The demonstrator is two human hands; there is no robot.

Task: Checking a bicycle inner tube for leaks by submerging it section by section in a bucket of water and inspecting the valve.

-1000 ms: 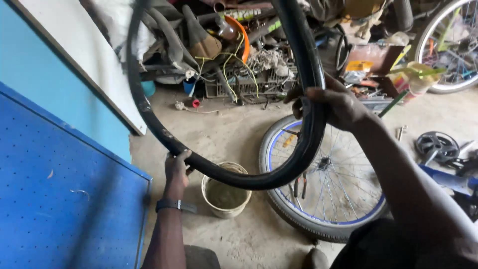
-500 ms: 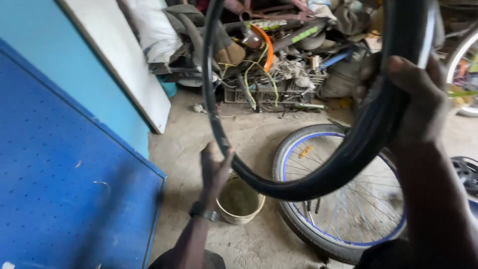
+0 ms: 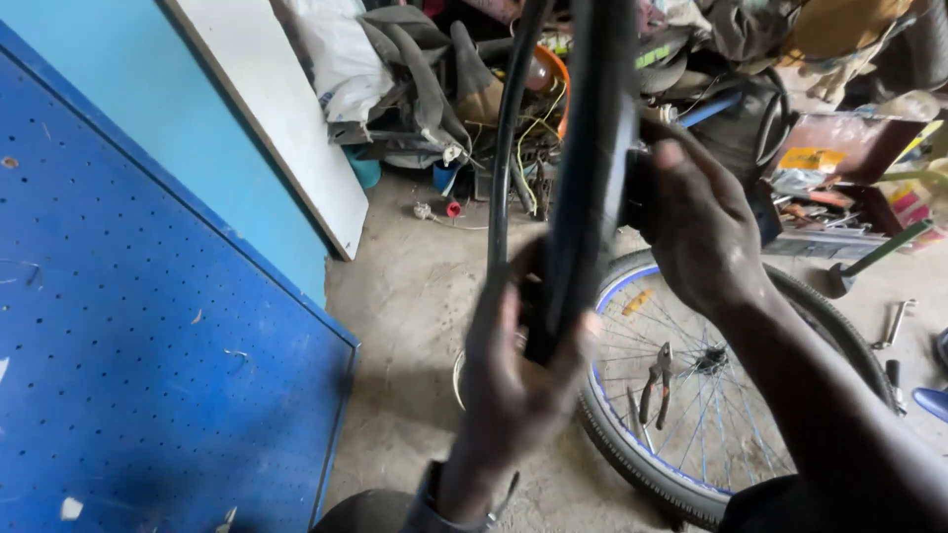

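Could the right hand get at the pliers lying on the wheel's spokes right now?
Probably not freely: the right hand grips the black tyre, as does the left hand. The pliers lie uncovered on the bicycle wheel, so letting go would open the way.

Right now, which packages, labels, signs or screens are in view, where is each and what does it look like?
Small yellow-and-orange rectangular packet: right of the right hand, on the reddish box in the clutter; print too small to make out.
White bulging plastic sack: top, behind the leaning white board; plain.
Pink-and-yellow printed carton: far right edge, partly cut off.
No signs or screens visible.
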